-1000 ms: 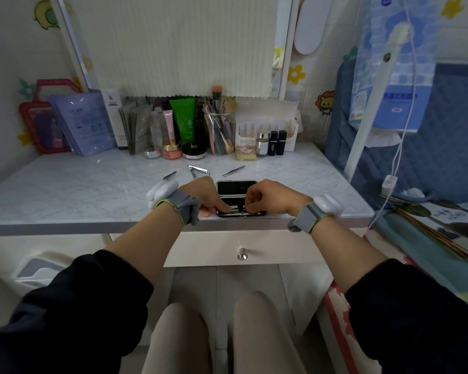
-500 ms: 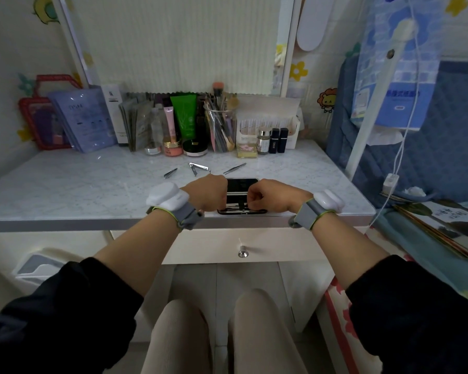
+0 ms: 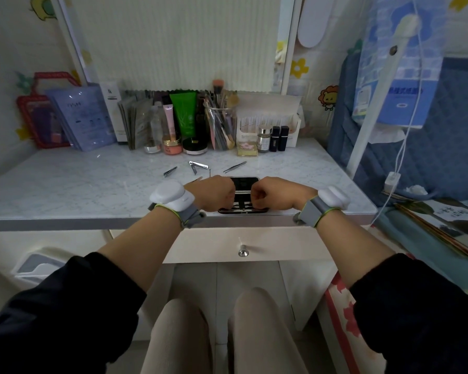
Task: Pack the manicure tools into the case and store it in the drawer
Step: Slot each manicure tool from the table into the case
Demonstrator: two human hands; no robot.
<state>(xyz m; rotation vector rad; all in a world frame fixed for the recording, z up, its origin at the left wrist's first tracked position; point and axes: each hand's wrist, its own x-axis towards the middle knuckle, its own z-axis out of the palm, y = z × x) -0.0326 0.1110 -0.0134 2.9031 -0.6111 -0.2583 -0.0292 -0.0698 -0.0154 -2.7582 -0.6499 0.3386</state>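
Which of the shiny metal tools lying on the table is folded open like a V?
The nail clipper in the middle. Its lever is swung out, making a V; the small clipper left and tweezers right lie closed and straight.

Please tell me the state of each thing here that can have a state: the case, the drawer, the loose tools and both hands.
Case: open, flat at the desk's front edge.
Drawer: shut.
Small nail clipper: loose on the desk, not packed.
Large nail clipper: loose, lever swung open.
Tweezers: loose on the desk, not packed.
Left hand: curled over the case; what it holds is hidden.
Right hand: curled over the case; contents hidden.
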